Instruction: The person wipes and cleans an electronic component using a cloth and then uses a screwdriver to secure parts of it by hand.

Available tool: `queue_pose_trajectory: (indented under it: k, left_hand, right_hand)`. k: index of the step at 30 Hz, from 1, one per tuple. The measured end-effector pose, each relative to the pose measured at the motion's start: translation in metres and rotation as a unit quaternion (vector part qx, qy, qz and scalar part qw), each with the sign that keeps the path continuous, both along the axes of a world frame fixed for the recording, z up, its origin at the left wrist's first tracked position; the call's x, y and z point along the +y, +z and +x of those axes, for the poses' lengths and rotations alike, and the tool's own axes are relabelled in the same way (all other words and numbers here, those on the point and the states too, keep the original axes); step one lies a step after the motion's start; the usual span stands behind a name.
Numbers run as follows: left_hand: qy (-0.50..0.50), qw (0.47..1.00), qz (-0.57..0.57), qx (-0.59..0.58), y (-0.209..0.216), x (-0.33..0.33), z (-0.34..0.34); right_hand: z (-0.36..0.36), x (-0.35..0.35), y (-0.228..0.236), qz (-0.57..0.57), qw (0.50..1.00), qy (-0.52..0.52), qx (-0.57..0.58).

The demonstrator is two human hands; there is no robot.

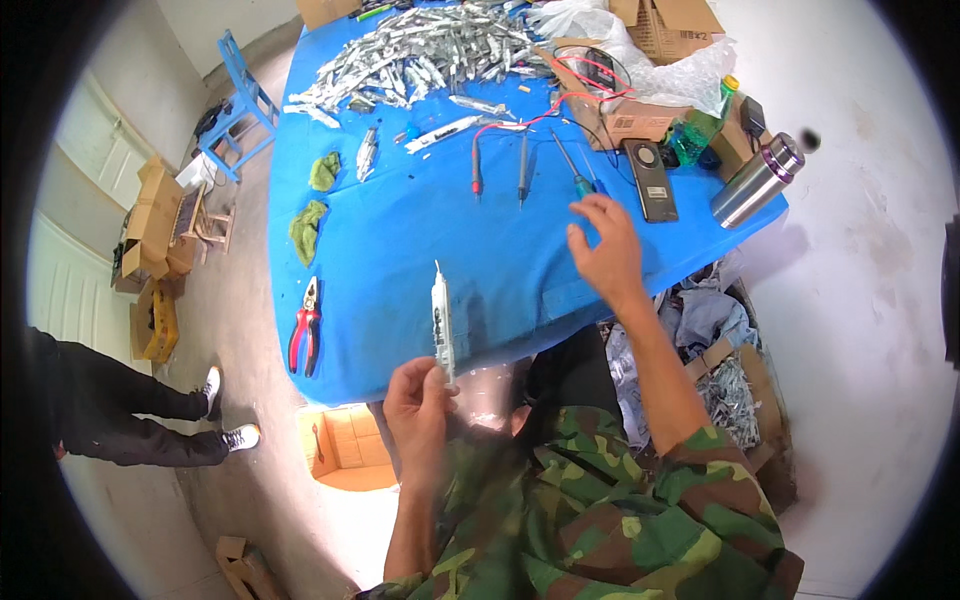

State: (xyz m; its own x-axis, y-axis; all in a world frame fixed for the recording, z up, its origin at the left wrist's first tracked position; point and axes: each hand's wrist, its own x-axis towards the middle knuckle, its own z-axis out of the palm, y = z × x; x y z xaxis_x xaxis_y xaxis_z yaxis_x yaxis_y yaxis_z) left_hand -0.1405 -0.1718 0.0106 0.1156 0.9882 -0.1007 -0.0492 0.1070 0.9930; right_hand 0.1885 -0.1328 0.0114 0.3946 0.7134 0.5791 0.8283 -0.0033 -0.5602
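In our left hand, fingers pinch the slim silvery strip low, presumably leaving its length exposed; our right hand, loosely open, may touch a screwdriver.

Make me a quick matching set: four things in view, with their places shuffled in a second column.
Things:
1. red-handled metal pliers
2. silver cylindrical metal flask
3. slim whitish strip
4. large heap of silvery pieces

Places:
A. far end of the blue-covered table
B. held in the left hand
C. table's right edge
D. near the table's left edge

Pairs: 1-D; 2-C; 3-B; 4-A
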Motion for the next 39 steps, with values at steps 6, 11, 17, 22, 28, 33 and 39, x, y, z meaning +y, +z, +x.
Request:
queue_pose_trajectory:
  k: [6, 11, 17, 22, 28, 33, 39]
  left_hand:
    - [-0.011, 0.995, 0.075, 0.061, -0.001, -0.011, 0.019]
    - [-0.051, 0.955, 0.211, 0.202, 0.007, -0.02, 0.017]
    - [-0.085, 0.969, 0.165, 0.166, 0.01, -0.02, 0.026]
    - [-0.106, 0.974, 0.127, 0.156, 0.011, -0.021, 0.026]
    - [-0.1, 0.982, 0.099, 0.129, 0.008, -0.022, 0.026]
    - [-0.099, 0.96, 0.184, 0.186, 0.004, -0.026, 0.031]
    - [-0.172, 0.985, 0.0, 0.028, 0.012, -0.037, 0.038]
  right_hand:
    - [-0.104, -0.041, 0.015, -0.124, 0.824, 0.226, 0.505]
    - [-0.123, -0.043, 0.015, -0.089, 0.79, 0.254, 0.551]
    - [-0.127, -0.053, 0.009, -0.057, 0.75, 0.265, 0.604]
    - [-0.129, -0.058, 0.006, -0.053, 0.722, 0.281, 0.63]
    - [-0.134, -0.063, 0.012, -0.052, 0.704, 0.278, 0.652]
    - [-0.142, -0.059, -0.001, -0.023, 0.69, 0.238, 0.683]
    - [-0.149, -0.059, -0.001, 0.003, 0.67, 0.214, 0.711]
